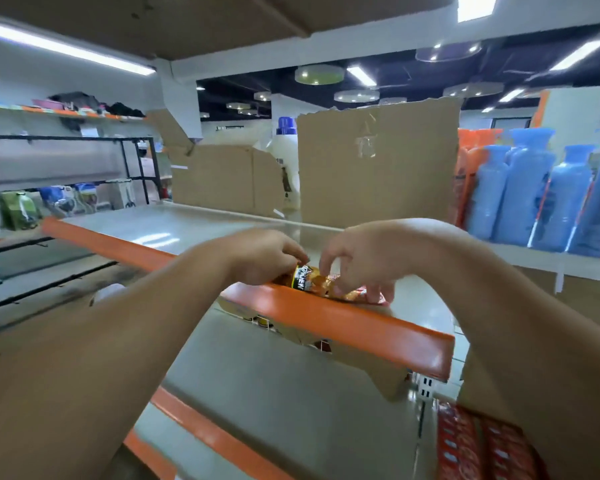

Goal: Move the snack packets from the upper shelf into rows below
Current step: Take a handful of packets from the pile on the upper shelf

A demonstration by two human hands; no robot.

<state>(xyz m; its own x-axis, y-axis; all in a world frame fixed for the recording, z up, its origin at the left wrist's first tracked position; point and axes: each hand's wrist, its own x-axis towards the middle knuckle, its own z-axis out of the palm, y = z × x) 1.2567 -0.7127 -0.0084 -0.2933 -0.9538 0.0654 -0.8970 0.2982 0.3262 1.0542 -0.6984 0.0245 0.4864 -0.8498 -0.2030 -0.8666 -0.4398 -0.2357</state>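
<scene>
Both forearms reach over the orange lip (343, 323) of the upper shelf. Left hand (260, 256) and right hand (357, 258), fingers curled, grip the packets (312, 280) lying just behind that lip. Boxes (374, 164) stand at the back (contents hidden), with bare shelf between. Red packs (478, 445) sit lower right.

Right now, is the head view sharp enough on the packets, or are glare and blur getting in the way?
Head view: the golden-orange foil snack packets, gripped by the left hand and right hand, are fairly sharp but glinting; ceiling light reflects off the orange-edged grey metal shelf; the blue plastic bottles look soft.
</scene>
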